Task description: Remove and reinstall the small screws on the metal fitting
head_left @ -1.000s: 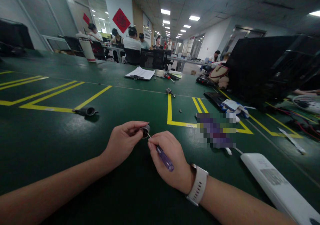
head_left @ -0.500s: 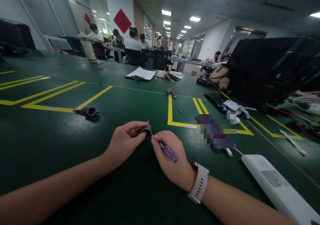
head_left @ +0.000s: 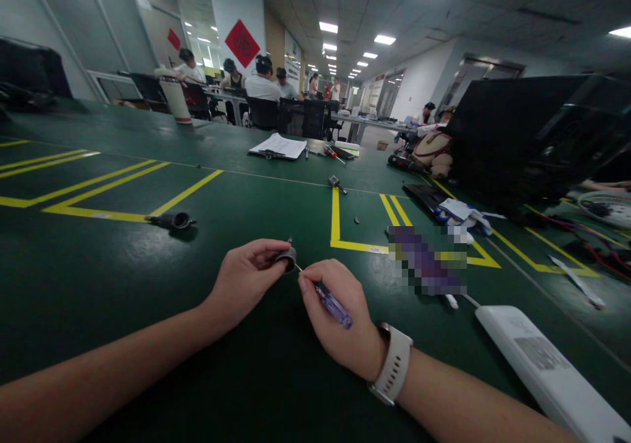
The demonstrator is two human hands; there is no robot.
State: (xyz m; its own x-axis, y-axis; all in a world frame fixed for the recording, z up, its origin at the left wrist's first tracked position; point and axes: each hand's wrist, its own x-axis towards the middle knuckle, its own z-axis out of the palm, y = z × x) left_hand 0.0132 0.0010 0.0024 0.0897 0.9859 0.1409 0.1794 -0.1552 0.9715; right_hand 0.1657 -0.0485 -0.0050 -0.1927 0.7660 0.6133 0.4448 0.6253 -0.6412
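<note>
Between the thumb and fingers of my left hand (head_left: pixel 246 279) is a small dark round metal part (head_left: pixel 287 259), hollow like a cup, with a thin stub at its top. My right hand (head_left: pixel 340 311) grips a screwdriver (head_left: pixel 336 308) with a clear purple handle. Its thin shaft points up and left at the part's open side; whether the tip touches inside I cannot tell. Left on the table lies a similar dark part (head_left: pixel 176 221) with a round opening. Farther off are a small metal piece (head_left: pixel 336 183) and a tiny bit (head_left: pixel 356 220).
The green table (head_left: pixel 236 206) carries yellow tape outlines. A clipboard with paper (head_left: pixel 279 145) and a red screwdriver (head_left: pixel 334 154) lie at the back. Rightward are a blurred-out phone-like patch (head_left: pixel 424 259), a white power strip (head_left: pixel 547 357) and a large black case (head_left: pixel 532 140). Several people sit beyond.
The screwdriver's handle has shifted slightly right and down, and more of its shaft shows beside the part. The left hand keeps its hold, with the part turned slightly.
</note>
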